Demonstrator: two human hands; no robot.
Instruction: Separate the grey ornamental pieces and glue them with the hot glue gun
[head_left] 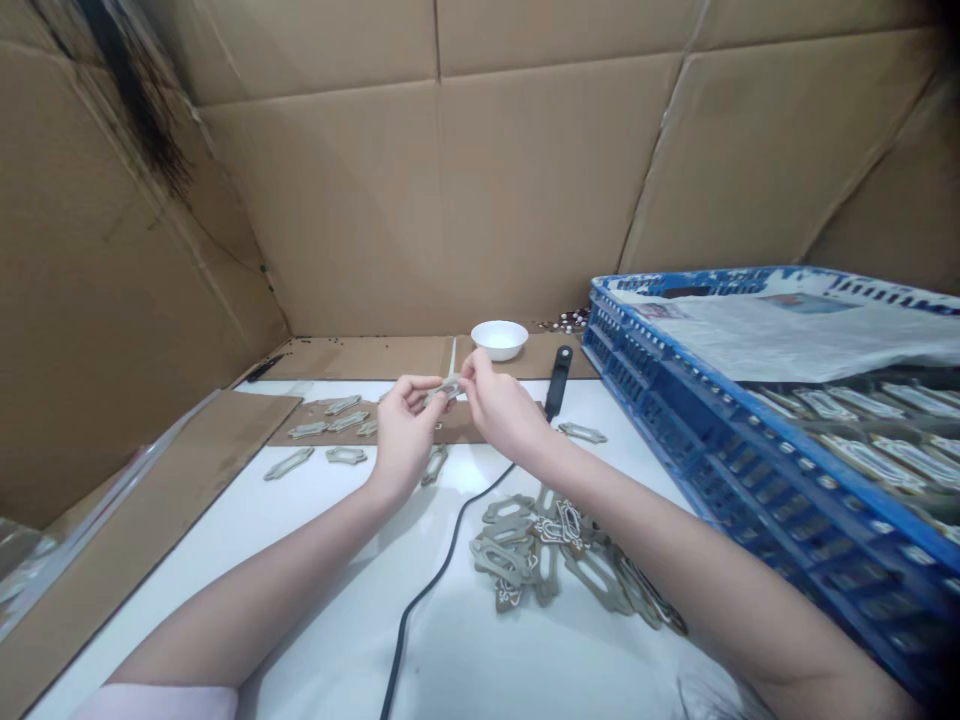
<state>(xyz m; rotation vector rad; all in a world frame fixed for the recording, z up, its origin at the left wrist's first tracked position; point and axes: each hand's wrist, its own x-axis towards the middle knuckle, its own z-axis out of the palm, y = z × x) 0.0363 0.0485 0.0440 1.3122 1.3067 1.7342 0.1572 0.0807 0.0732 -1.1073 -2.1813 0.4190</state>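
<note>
My left hand (409, 425) pinches the left side of a small grey-green frame-shaped piece (445, 388), raised over a brown cardboard strip (472, 432). At the piece's right end, the closed fingertips of my right hand (499, 400) grip it too. Several similar pieces (349, 421) lie on the strip to the left of my hands, and others (289, 463) rest on the white table just in front of it. A heap of the same pieces (502, 555), a few with white and brown patterns, lies beneath my right forearm.
A blue crate (675, 420) with paper (810, 330) and rows of pieces fills the right side. A white bowl (500, 341) stands at the back, near a black handled tool (559, 383). A black cable (435, 578) crosses the table (330, 620). Cardboard walls (450, 200) enclose the back and left.
</note>
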